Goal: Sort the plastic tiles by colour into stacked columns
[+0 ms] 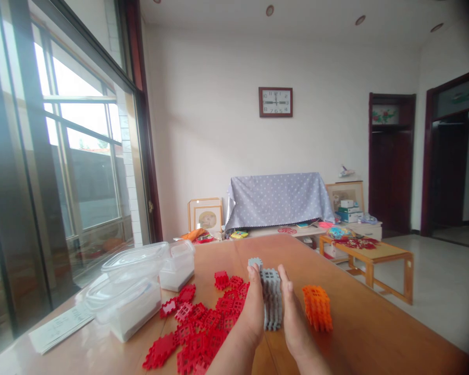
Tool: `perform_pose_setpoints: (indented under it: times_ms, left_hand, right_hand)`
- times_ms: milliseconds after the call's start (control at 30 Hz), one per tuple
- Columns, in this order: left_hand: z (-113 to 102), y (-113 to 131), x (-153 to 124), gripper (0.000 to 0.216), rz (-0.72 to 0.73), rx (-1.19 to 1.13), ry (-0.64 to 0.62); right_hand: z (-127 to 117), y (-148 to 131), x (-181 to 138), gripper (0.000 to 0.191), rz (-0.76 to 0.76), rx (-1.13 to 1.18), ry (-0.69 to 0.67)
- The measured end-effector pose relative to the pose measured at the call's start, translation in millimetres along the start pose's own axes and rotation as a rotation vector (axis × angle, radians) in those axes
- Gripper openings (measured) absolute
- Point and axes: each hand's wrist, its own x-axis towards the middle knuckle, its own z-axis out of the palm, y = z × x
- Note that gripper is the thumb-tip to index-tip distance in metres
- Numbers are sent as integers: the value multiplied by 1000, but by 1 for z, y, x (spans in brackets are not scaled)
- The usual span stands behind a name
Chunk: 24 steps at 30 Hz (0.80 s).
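A stack of grey interlocking plastic tiles stands on the table between my two hands. My left hand is at its left side, fingers stretched forward and close against it. Another grey tile shows just beyond the left fingertips; whether they touch it I cannot tell. At the stack's right side my right hand is held upright with straight fingers, a narrow gap between it and the tiles. A stack of orange tiles stands to the right of that hand. Many loose red tiles lie left of my left hand, partly hidden by the forearm.
Clear plastic containers stand on the table's left, with a paper sheet beside them. A small red stack sits behind the loose tiles. Beyond the table are a low wooden table and a cloth-covered object.
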Motion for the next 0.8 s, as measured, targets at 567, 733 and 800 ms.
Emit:
perform_pose_setpoints:
  times_ms: [567,733,800]
  left_hand:
    - [-2,-4,0,76,14,-19,3]
    - [-4,-12,4,73,2,-39,11]
    - [-3,-12,4,73,-5,-52,-11]
  right_hand:
    - [0,-1,-2,71,23,47,31]
    - [4,-5,-2,75,36,62,42]
    - [5,-7,-3,75,32,54,54]
